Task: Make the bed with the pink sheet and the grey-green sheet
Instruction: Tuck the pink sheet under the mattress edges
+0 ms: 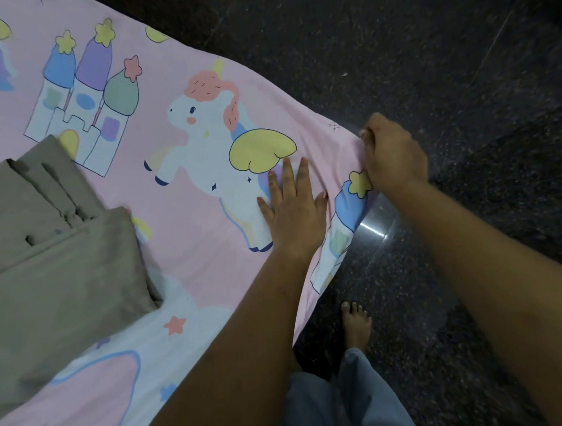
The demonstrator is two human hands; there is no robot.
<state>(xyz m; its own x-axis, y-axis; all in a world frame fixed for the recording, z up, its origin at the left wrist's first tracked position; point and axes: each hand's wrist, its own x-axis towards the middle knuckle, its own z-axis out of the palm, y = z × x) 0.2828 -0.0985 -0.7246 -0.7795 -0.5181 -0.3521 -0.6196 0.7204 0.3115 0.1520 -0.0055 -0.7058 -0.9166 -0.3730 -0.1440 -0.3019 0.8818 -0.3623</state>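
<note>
The pink sheet [189, 224], printed with unicorns and castles, lies spread over the bed and hangs over its right edge. The grey-green sheet [48, 267] sits folded on top of it at the left. My left hand [292, 209] presses flat on the pink sheet, fingers straight, near the bed's edge. Just to its right, my right hand [392, 155] grips the pink sheet's edge in a curled fist at the side of the bed.
Dark speckled stone floor [461, 73] runs along the right of the bed. My bare foot [357, 326] and a blue-grey trouser leg [348, 401] stand close to the bed's edge.
</note>
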